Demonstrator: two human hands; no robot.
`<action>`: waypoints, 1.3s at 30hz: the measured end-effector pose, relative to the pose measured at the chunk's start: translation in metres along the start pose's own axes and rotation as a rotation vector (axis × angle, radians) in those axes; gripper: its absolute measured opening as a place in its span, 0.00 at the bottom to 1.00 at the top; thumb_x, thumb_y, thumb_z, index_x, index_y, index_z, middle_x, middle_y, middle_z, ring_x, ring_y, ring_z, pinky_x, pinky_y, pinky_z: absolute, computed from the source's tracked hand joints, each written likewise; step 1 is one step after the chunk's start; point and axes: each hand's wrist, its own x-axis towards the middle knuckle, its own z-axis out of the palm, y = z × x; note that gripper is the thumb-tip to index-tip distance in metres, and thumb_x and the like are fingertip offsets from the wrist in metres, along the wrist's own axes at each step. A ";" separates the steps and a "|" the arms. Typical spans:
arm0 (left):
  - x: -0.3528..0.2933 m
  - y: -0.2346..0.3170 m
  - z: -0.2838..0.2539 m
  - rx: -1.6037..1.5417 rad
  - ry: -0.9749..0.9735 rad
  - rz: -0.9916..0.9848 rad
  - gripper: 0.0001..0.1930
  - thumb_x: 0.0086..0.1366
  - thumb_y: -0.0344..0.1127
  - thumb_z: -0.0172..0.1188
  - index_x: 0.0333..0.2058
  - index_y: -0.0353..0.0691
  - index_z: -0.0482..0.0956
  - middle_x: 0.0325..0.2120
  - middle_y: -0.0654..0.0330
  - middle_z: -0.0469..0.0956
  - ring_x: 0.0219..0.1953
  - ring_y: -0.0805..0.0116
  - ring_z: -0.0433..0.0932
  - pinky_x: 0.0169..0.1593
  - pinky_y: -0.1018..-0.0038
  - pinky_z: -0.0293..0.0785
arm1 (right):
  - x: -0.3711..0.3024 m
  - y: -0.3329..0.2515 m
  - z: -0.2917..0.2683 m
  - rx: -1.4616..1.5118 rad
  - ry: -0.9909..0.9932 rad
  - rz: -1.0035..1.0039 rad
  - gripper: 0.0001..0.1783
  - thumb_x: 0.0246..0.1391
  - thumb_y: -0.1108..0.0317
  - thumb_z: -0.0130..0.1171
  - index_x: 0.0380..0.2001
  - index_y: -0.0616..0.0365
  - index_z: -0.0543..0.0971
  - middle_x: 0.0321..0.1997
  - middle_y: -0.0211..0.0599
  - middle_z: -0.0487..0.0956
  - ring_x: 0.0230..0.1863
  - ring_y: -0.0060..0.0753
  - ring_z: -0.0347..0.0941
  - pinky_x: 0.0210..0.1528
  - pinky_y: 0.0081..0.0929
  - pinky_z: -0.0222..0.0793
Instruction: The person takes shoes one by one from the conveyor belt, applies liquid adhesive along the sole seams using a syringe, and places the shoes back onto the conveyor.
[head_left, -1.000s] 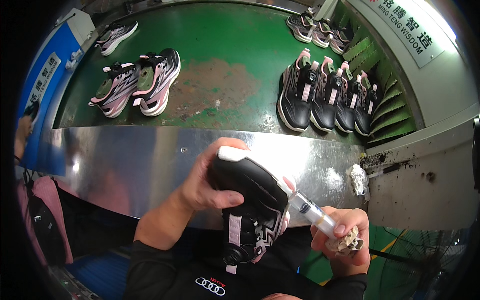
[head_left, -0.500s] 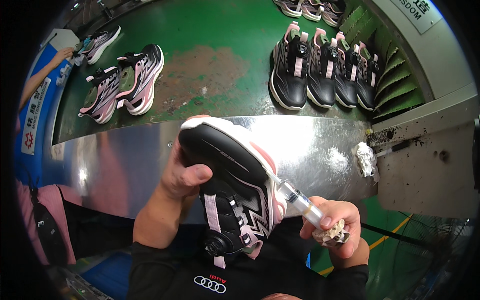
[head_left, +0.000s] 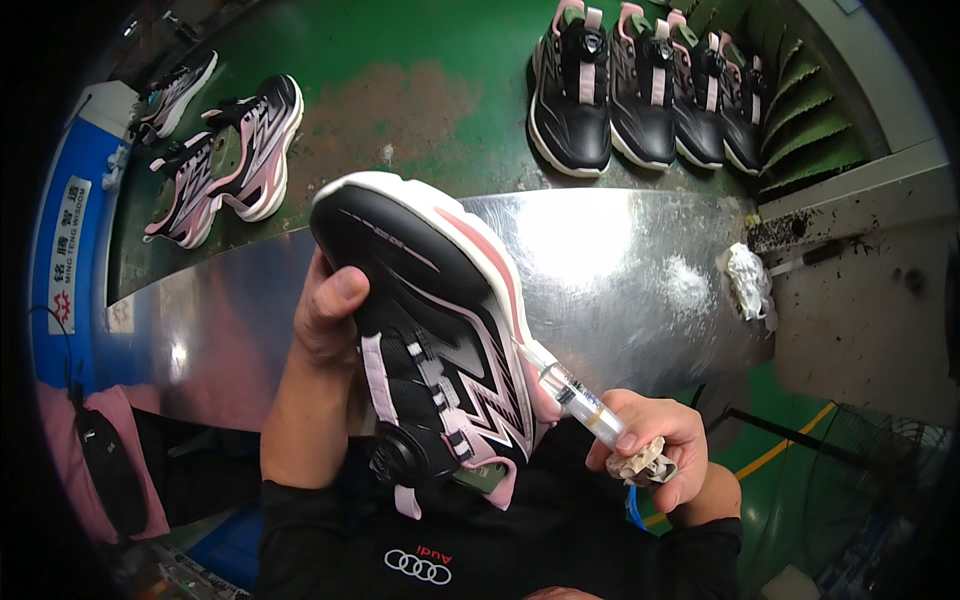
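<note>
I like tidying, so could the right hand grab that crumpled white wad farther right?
Probably not: the right hand grips a clear plastic syringe, though the crumpled white wad looks unblocked.

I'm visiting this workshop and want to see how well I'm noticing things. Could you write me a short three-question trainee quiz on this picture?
1. Besides a crumpled wad, what does the person's right hand hold?

2. True or false: the person's left hand is empty.

3. How many shoes stand in the row at the upper right? (a) two (b) four (c) six

Key:
1. A clear syringe.
2. False: the left hand grips a black, pink and white shoe.
3. (b) four.
</note>
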 end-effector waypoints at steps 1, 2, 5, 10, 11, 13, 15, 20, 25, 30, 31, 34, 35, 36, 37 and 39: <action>0.000 0.000 0.001 -0.037 0.011 -0.014 0.37 0.50 0.48 0.62 0.55 0.34 0.60 0.47 0.44 0.70 0.47 0.53 0.75 0.51 0.62 0.75 | -0.002 0.000 -0.001 -0.010 -0.006 0.006 0.30 0.43 0.54 0.70 0.44 0.64 0.75 0.35 0.45 0.79 0.33 0.30 0.67 0.35 0.24 0.60; 0.001 0.000 0.001 -0.086 -0.016 -0.021 0.37 0.51 0.47 0.62 0.57 0.36 0.59 0.49 0.47 0.69 0.50 0.55 0.74 0.55 0.62 0.72 | -0.005 0.000 -0.001 -0.020 -0.012 0.012 0.30 0.43 0.54 0.70 0.44 0.64 0.75 0.35 0.44 0.80 0.32 0.29 0.66 0.34 0.24 0.60; 0.001 -0.001 0.009 -0.227 0.083 0.000 0.36 0.48 0.41 0.63 0.55 0.30 0.64 0.48 0.45 0.72 0.49 0.54 0.75 0.54 0.61 0.72 | -0.011 0.002 0.000 -0.024 -0.010 0.005 0.30 0.43 0.54 0.70 0.44 0.65 0.76 0.35 0.42 0.80 0.31 0.29 0.65 0.34 0.24 0.59; -0.003 -0.002 -0.012 -0.273 0.099 -0.063 0.32 0.54 0.42 0.59 0.55 0.31 0.64 0.49 0.48 0.73 0.49 0.56 0.75 0.55 0.63 0.71 | -0.021 0.001 0.000 -0.032 -0.016 0.006 0.29 0.42 0.54 0.70 0.43 0.65 0.76 0.35 0.39 0.80 0.30 0.29 0.66 0.33 0.24 0.57; -0.005 -0.001 -0.019 -0.317 0.071 -0.088 0.31 0.55 0.43 0.58 0.55 0.31 0.65 0.49 0.48 0.73 0.48 0.56 0.75 0.54 0.63 0.71 | -0.023 0.000 0.001 -0.033 -0.027 0.007 0.29 0.42 0.55 0.70 0.43 0.65 0.77 0.35 0.39 0.80 0.29 0.29 0.66 0.32 0.24 0.57; -0.003 -0.001 -0.019 -0.409 0.020 -0.120 0.29 0.58 0.43 0.56 0.54 0.30 0.66 0.47 0.48 0.74 0.48 0.56 0.75 0.54 0.63 0.71 | -0.028 0.000 0.001 -0.042 -0.023 0.008 0.29 0.42 0.55 0.70 0.43 0.65 0.77 0.34 0.38 0.80 0.29 0.30 0.66 0.32 0.25 0.56; -0.004 -0.003 -0.020 -0.302 0.136 -0.088 0.28 0.58 0.44 0.56 0.53 0.30 0.67 0.46 0.48 0.75 0.46 0.57 0.76 0.52 0.63 0.72 | -0.032 0.001 0.002 -0.052 -0.020 0.005 0.29 0.42 0.55 0.70 0.42 0.65 0.77 0.34 0.38 0.80 0.28 0.30 0.66 0.32 0.25 0.56; -0.002 -0.004 -0.024 -0.325 0.140 -0.116 0.25 0.59 0.45 0.55 0.50 0.32 0.70 0.44 0.50 0.76 0.44 0.59 0.77 0.50 0.64 0.74 | -0.041 0.004 0.002 -0.111 -0.021 -0.024 0.29 0.42 0.53 0.70 0.42 0.65 0.77 0.32 0.38 0.79 0.27 0.31 0.66 0.29 0.26 0.55; 0.000 -0.004 -0.033 -0.314 0.149 -0.117 0.22 0.61 0.43 0.54 0.49 0.34 0.71 0.43 0.52 0.77 0.44 0.61 0.77 0.50 0.65 0.74 | -0.047 0.006 -0.001 -0.137 -0.021 -0.041 0.28 0.42 0.53 0.70 0.41 0.64 0.77 0.32 0.37 0.79 0.26 0.31 0.66 0.28 0.26 0.55; 0.003 -0.013 -0.025 -0.384 0.207 -0.154 0.23 0.59 0.46 0.55 0.48 0.36 0.73 0.43 0.54 0.78 0.43 0.61 0.77 0.50 0.65 0.73 | -0.053 0.010 -0.002 -0.194 -0.009 -0.054 0.28 0.42 0.53 0.69 0.41 0.64 0.78 0.31 0.36 0.80 0.25 0.31 0.67 0.28 0.26 0.55; 0.004 -0.011 -0.026 -0.403 0.208 -0.184 0.23 0.59 0.46 0.56 0.48 0.36 0.73 0.43 0.55 0.78 0.43 0.61 0.77 0.50 0.65 0.73 | -0.054 0.011 -0.002 -0.208 -0.008 -0.065 0.28 0.42 0.53 0.69 0.41 0.63 0.78 0.31 0.36 0.80 0.25 0.31 0.68 0.28 0.26 0.55; 0.006 -0.011 -0.018 -0.375 0.263 -0.190 0.23 0.59 0.47 0.56 0.47 0.36 0.74 0.42 0.54 0.78 0.43 0.61 0.78 0.50 0.65 0.73 | -0.056 0.014 -0.002 -0.228 -0.007 -0.086 0.28 0.42 0.53 0.69 0.41 0.63 0.78 0.32 0.35 0.80 0.26 0.31 0.69 0.28 0.26 0.55; 0.006 -0.012 -0.018 -0.371 0.263 -0.196 0.23 0.59 0.47 0.56 0.47 0.36 0.74 0.42 0.54 0.78 0.43 0.61 0.78 0.50 0.65 0.73 | -0.057 0.015 -0.003 -0.237 -0.011 -0.095 0.28 0.42 0.53 0.69 0.41 0.63 0.77 0.32 0.35 0.80 0.25 0.30 0.69 0.28 0.26 0.55; 0.006 -0.011 -0.019 -0.375 0.239 -0.191 0.23 0.59 0.47 0.56 0.47 0.36 0.74 0.42 0.54 0.78 0.42 0.61 0.78 0.50 0.65 0.74 | -0.056 0.015 -0.003 -0.233 -0.009 -0.099 0.28 0.42 0.53 0.69 0.41 0.63 0.77 0.32 0.35 0.80 0.25 0.30 0.69 0.28 0.26 0.55; 0.006 -0.010 -0.020 -0.380 0.216 -0.187 0.23 0.59 0.47 0.56 0.46 0.36 0.75 0.42 0.54 0.78 0.42 0.60 0.78 0.50 0.64 0.74 | -0.056 0.016 -0.003 -0.249 -0.014 -0.103 0.28 0.42 0.53 0.69 0.41 0.63 0.78 0.32 0.35 0.80 0.25 0.30 0.69 0.27 0.26 0.55; 0.008 -0.010 -0.024 -0.357 0.208 -0.170 0.22 0.59 0.47 0.55 0.46 0.36 0.75 0.42 0.53 0.78 0.42 0.60 0.78 0.50 0.63 0.74 | -0.056 0.017 -0.003 -0.262 -0.013 -0.113 0.27 0.42 0.53 0.69 0.40 0.63 0.78 0.32 0.35 0.80 0.25 0.30 0.69 0.27 0.26 0.55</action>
